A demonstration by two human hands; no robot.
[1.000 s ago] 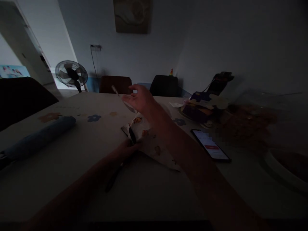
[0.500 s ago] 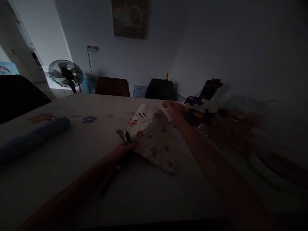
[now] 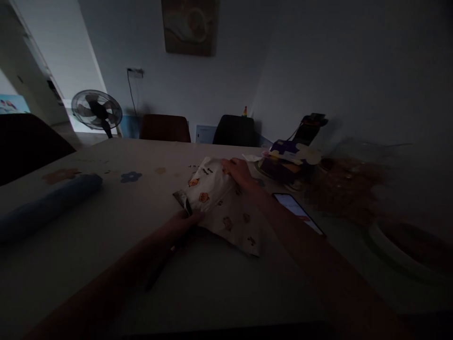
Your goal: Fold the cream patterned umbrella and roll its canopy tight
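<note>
Head view shows the printed bag [image 3: 221, 215] left of the phone [image 3: 292, 208], its long axis seemingly slanting like the phone's; the left hand [image 3: 182, 223] pinches the bag's edge; the right hand [image 3: 240, 173], nearer the phone, touches it half-curled, grip unclear

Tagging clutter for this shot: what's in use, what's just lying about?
In use:
patterned bag, right hand on it, left hand at its edge
likely the dark slender object by that hand

Lying about:
phone
blue bundle
purple box
</note>
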